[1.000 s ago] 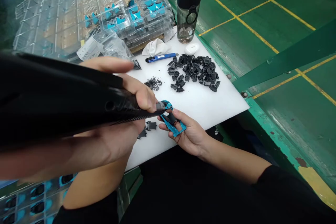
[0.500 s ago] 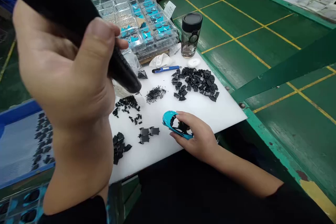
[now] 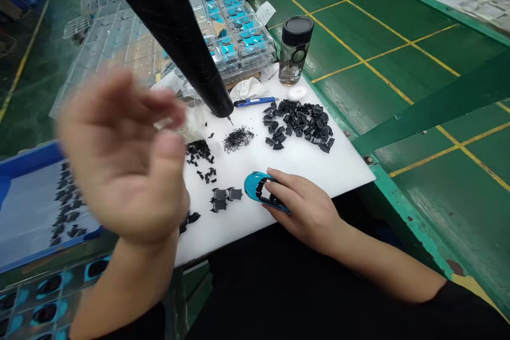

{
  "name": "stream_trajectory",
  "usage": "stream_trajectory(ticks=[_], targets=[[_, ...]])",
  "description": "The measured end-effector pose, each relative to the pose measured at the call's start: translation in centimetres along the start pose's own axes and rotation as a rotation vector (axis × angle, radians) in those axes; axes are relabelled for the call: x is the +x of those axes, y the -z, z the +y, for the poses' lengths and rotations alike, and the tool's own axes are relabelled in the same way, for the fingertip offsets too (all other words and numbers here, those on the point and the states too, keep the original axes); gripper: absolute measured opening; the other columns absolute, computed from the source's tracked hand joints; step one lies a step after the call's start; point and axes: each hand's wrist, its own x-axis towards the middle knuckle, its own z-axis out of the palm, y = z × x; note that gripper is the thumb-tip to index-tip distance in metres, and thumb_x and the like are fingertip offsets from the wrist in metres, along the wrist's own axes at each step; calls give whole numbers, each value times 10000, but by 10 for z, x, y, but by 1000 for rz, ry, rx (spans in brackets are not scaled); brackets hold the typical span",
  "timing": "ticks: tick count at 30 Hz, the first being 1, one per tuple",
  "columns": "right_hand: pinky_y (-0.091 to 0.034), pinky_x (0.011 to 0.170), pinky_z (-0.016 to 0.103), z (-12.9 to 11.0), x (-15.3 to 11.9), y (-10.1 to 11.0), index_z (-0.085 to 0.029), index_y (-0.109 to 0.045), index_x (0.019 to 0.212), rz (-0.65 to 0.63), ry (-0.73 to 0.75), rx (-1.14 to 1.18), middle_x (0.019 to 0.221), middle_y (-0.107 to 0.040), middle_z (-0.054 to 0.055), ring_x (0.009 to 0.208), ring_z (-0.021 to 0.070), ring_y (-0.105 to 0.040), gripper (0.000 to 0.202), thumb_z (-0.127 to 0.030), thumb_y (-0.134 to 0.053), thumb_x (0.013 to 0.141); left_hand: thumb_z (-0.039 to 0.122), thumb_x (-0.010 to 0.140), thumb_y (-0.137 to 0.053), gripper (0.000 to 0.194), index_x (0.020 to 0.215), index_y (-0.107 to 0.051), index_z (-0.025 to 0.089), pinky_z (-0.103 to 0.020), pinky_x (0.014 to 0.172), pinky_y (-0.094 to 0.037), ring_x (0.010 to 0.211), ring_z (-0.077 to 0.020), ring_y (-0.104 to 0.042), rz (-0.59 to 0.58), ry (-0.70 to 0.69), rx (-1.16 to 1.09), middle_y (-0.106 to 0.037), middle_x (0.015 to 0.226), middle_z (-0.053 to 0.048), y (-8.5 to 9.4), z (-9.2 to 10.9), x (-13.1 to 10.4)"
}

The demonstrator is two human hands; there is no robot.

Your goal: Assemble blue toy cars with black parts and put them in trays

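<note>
Toy car body, right hand gripping, clear trays holding blue shells

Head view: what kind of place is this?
Likely a small-parts assembly station in a factory. A powered driver hangs over a white work board with sorted piles of black plastic parts and screws; stacked clear trays hold teal pieces, and the right hand holds a teal toy car body.
</note>
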Motion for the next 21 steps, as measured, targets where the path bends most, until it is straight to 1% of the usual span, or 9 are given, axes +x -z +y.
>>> stream_trajectory(ticks=[2,3,4,6,9,12,14,18,21], targets=[[-546,998,380,-1,1,2,-110,-544,1265,-12,-11,21,1312,-643,201,1186,268,-641,379,-153,-666,908,283,901,-704,424,1306,-604,208,-311,949,-552,1096,-180,-635,-323,275,-59,-638,1205,-68,5,0,-32],[-540,1008,380,-2,1,3,-110,-538,1269,-22,-17,28,1314,-644,196,1194,264,-637,383,-149,-661,909,279,906,-692,418,1310,-608,212,-310,928,-559,1089,-190,-639,-446,432,-85,-647,1213,-83,7,-1,-47],[-537,1012,385,-3,2,3,-112,-533,1275,-32,-21,33,1317,-643,193,1197,264,-636,388,-146,-658,909,295,916,-678,396,1299,-618,216,-304,903,-564,1069,-194,-645,-516,577,-109,-660,1199,-90,10,-4,-60],[-538,1005,396,-5,3,5,-119,-520,1290,-50,-15,39,1322,-642,189,1190,266,-639,406,-140,-654,907,342,932,-652,321,1231,-655,224,-285,841,-564,980,-180,-655,-535,783,-175,-690,1103,-80,13,-11,-81],[-546,981,405,-8,6,5,-123,-504,1306,-66,-7,52,1301,-653,187,1158,272,-653,425,-148,-652,908,373,959,-608,210,1052,-707,214,-244,776,-531,827,-133,-620,-471,923,-236,-678,892,-38,16,-17,-99],[-563,930,406,-11,8,5,-121,-485,1320,-106,-42,88,1252,-677,176,1102,278,-673,451,-173,-655,906,372,961,-607,184,988,-710,222,-217,756,-510,795,-112,-595,-444,950,-242,-657,839,-14,18,-16,-104],[-573,885,403,-12,9,5,-123,-477,1324,-135,-70,114,1229,-686,166,1060,280,-684,468,-188,-663,900,361,955,-621,164,1012,-710,236,-208,766,-514,820,-109,-607,-436,931,-220,-674,883,-12,19,-13,-105],[-570,858,389,-14,8,5,-131,-480,1316,-160,-91,139,1222,-686,159,1045,276,-686,465,-198,-670,897,295,931,-659,282,1213,-662,295,-218,854,-531,978,-129,-640,-378,777,-166,-688,1077,-26,20,-10,-110],[-560,873,388,-14,7,5,-121,-467,1334,-170,-73,139,1234,-683,160,1064,272,-680,478,-203,-665,907,253,927,-657,382,1303,-617,310,-268,926,-529,1052,-157,-627,-387,647,-137,-655,1173,-45,22,-8,-113]])
